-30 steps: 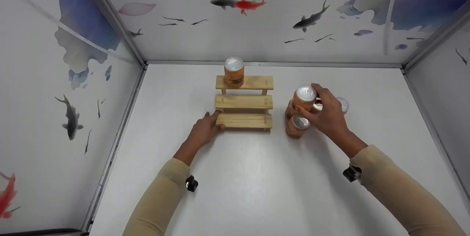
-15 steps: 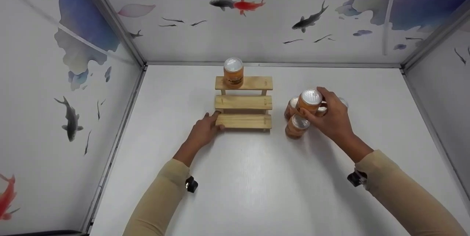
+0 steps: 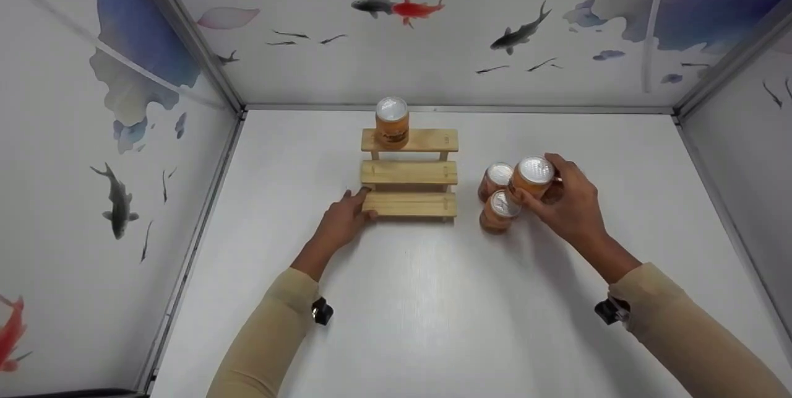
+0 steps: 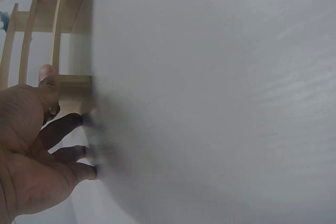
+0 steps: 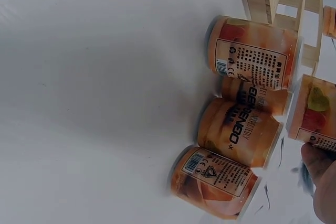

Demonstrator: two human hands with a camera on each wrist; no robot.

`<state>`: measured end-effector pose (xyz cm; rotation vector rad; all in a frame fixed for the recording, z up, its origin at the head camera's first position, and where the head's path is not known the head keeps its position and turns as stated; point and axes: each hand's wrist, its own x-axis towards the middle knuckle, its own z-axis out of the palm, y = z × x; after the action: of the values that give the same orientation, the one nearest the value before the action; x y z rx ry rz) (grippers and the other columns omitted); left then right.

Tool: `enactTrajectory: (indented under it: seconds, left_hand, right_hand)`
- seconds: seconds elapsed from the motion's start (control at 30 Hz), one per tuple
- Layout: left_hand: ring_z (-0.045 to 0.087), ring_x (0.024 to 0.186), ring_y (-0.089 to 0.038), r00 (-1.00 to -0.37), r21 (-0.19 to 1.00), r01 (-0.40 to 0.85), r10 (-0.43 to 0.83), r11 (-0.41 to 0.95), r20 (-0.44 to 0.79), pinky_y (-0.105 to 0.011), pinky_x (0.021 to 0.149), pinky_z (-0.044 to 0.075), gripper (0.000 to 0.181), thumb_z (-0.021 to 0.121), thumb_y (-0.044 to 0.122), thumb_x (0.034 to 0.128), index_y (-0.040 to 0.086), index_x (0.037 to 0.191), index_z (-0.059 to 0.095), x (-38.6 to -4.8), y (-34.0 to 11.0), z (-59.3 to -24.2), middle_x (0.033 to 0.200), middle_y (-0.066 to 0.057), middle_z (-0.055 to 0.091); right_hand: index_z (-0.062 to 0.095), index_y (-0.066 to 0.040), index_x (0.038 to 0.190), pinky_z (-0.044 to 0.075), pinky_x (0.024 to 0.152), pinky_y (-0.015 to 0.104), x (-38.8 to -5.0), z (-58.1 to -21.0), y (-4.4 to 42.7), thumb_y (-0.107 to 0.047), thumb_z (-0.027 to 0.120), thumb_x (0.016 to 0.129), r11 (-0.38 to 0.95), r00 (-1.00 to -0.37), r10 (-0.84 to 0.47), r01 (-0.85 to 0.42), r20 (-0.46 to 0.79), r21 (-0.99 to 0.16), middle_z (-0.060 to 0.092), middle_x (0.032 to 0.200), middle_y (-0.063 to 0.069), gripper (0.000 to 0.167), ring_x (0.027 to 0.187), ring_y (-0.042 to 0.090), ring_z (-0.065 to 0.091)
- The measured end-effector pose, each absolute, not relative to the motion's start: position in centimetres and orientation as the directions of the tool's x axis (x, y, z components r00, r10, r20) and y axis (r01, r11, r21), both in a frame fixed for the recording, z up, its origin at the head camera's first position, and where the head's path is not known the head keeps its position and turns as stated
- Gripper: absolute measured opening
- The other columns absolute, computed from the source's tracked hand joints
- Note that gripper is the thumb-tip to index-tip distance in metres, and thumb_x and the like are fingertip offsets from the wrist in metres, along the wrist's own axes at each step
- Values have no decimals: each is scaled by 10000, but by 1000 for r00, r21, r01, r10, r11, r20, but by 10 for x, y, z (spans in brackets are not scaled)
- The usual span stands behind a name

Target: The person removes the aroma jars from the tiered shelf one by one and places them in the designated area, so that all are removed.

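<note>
A three-step wooden display rack (image 3: 409, 173) stands on the white table. One orange can (image 3: 393, 129) with a silver lid sits on the left of its top step. My left hand (image 3: 342, 220) grips the left end of the lowest step; in the left wrist view the thumb (image 4: 47, 74) lies on the board's edge. To the rack's right, my right hand (image 3: 576, 203) holds another orange can (image 3: 533, 175) between thumb and fingers, raised above several standing cans. Two of these, a front can (image 3: 499, 215) and a rear can (image 3: 495, 182), show plainly; the others are mostly hidden by the hand.
In the right wrist view the standing cans (image 5: 239, 132) form a close row on the table. White panels (image 3: 433, 76) painted with fish border the table at the back and sides, with a metal rail (image 3: 309, 107) along the back edge.
My right hand has moved right and slightly toward me with the held can, exposing the lid of the rear can. The left hand and rack have stayed in place.
</note>
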<state>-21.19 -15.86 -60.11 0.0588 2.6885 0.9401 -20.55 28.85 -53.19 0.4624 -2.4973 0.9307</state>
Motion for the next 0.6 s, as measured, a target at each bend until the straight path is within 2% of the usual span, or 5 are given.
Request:
enactTrajectory:
  seconds: [0.43,0.6]
  left_hand:
    - [304,1688,-418,-954,643,-72,136,762,-268,-617,1344,331,757,639,491,1076,176,1725,409,-213,-161,-602,1761,-193,403]
    - [331,1665,-467,-956,647,-56,147,761,-255,-662,1311,360,791,614,576,1058,183,1718,425,-220,-166,-618,1752,-224,410]
  right_hand:
    - [579,104,1463,444,958,-27,-195,-535,300,-97,992,817,702,-838,-130,-456,530,-547,697,1308,263,794,1157,413,765]
    - [593,100,1458,447,937,-24,-192,-536,303,-111,999,813,699,-835,-118,-454,537,-553,708,1298,252,791,1135,398,770]
